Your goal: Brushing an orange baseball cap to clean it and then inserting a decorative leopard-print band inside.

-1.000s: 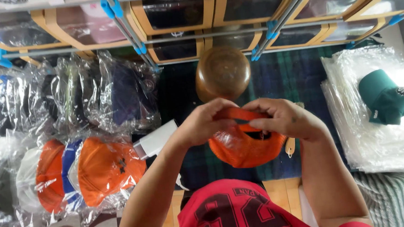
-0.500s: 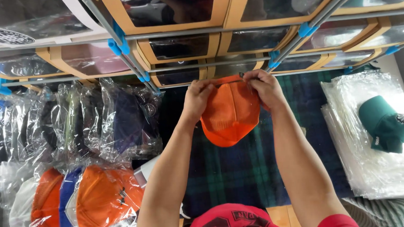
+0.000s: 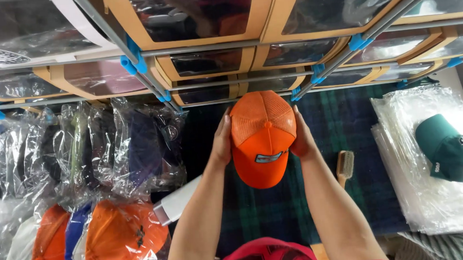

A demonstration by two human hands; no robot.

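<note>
Holding an orange mesh-back cap (image 3: 263,139) up between both hands, head view only, so one pass. My left hand (image 3: 221,143) is pressed flat against the cap's left side, my right hand (image 3: 302,142) against its right side; both hands are closed on the cap, palms clamping the crown, fingers mostly hidden behind it. The brim points near, toward me, with the small front patch facing the camera. The cap is lifted off the dark plaid cloth (image 3: 358,139), roughly centre, just in front of the shelf rack (image 3: 211,46).

Step in hand, as I judge it: an inspect-or-shape hold with the cap squared up at arm's reach. I won't call what follows; any move from here needs both palms kept even so the crown doesn't buckle.

Edges: the rack's grey rails with blue clips sit just beyond the cap's far edge, so going farther is tight. Left is crowded with bagged caps (image 3: 132,151) standing in a row, with more bagged orange caps (image 3: 116,239) near-left. A wooden brush (image 3: 345,166) lies just beside my right forearm. Far right is a stack of clear plastic bags (image 3: 430,198) with a green cap (image 3: 449,147) on top.

Open room: the cloth patch under and right of the cap, between brush and bags.
</note>
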